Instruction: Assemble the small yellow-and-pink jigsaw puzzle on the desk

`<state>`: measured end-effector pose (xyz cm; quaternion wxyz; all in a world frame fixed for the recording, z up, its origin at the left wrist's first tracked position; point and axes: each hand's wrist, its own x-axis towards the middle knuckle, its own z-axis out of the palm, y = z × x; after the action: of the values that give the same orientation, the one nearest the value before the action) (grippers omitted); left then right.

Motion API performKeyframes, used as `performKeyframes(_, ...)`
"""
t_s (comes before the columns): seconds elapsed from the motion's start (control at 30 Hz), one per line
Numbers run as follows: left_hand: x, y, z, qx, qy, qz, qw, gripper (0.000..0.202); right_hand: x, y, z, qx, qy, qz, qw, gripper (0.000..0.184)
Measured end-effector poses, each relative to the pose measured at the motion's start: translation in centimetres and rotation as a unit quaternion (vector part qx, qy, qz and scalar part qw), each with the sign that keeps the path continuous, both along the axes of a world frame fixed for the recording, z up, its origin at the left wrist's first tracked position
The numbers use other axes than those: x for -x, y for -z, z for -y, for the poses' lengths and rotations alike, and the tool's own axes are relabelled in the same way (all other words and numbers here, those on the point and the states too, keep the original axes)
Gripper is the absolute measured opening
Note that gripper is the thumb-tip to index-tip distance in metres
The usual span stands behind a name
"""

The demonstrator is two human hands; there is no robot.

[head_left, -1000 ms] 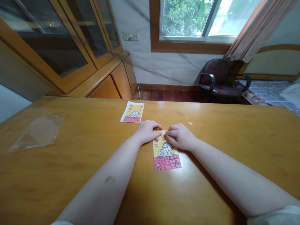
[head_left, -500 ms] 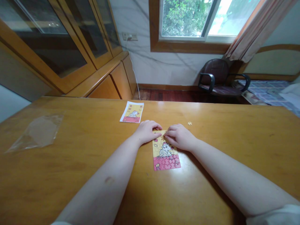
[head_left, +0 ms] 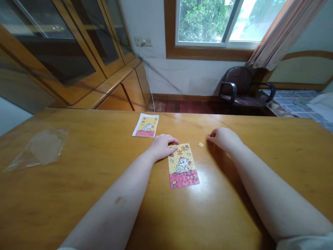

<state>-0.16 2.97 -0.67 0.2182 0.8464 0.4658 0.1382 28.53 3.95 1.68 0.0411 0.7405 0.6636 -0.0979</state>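
A small jigsaw puzzle (head_left: 182, 166), yellow above and pink below with a white cartoon animal, lies flat on the wooden table (head_left: 78, 180) in front of me. A gap shows near its top edge. My left hand (head_left: 163, 146) rests palm down on the puzzle's top left corner, fingers lying flat. My right hand (head_left: 224, 138) is off the puzzle to the right, its fingers drawn together with the tips on the table. What they hold, if anything, is hidden. One loose yellow puzzle piece (head_left: 201, 144) lies between that hand and the puzzle.
A printed picture card (head_left: 145, 125) of the same image lies farther back on the table. A crumpled clear plastic bag (head_left: 39, 147) sits at the left. Beyond the table are glass-door wooden cabinets (head_left: 65, 52), a dark armchair (head_left: 244, 90) and a window.
My right hand has left the puzzle's top edge and moved right and farther back. A loose piece now lies closer to the puzzle than before. My left hand has stayed put.
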Motion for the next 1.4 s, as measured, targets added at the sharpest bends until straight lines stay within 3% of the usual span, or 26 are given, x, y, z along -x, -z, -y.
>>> performKeyframes(0.23, 0.0, 0.1, 0.0, 0.002, 0.001, -0.002, 1.000, 0.022, 0.4, 0.1, 0.0, 0.029, -0.011, -0.033, 0.999, 0.016)
performKeyframes(0.47, 0.1, 0.2, 0.0, 0.000, 0.004, 0.004, 1.000, 0.023, 0.3, 0.4, 0.4, 0.091, -0.102, -0.115, 0.984, 0.005)
performKeyframes(0.97, -0.1, 0.0, 0.1, 0.009, -0.007, 0.003, 1.000, 0.023, 1.2, -0.2, 1.3, 0.066, -0.139, -0.106, 0.982, 0.012)
performKeyframes(1.2, -0.1, 0.1, 0.1, -0.002, -0.001, 0.002, 1.000, 0.022, 2.4, -0.1, 2.0, 0.057, -0.196, -0.273, 0.940, 0.007)
performKeyframes(1.4, -0.1, 0.2, 0.1, -0.004, -0.003, 0.002, 1.000, 0.023, 5.2, 1.8, 2.8, -0.005, -0.203, -0.342, 0.917, 0.013)
